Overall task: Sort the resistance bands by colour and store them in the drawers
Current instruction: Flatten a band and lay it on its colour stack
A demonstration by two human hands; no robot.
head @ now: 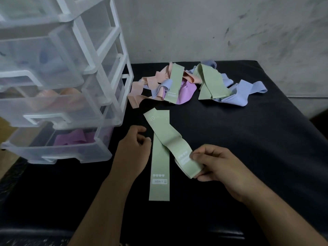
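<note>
At the near middle of the black table (257, 157), the right hand (218, 166) pinches one end of a green band (170, 137), which crosses over a second green band (159, 167) lying flat. The left hand (133, 151) sits just beside that flat one, fingers loosely curled, holding nothing. Farther back, a pile (184, 86) mixes two more green bands with peach, blue and purple ones. At the left stands a drawer unit (106, 55); its three lower drawers show blue, peach and purple.

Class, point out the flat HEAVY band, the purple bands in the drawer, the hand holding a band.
Flat pale-green HEAVY resistance band (160, 163): head view, plain middle.
Purple resistance bands (71, 138): head view, upper fold.
Right hand (220, 165): head view, back.
</note>
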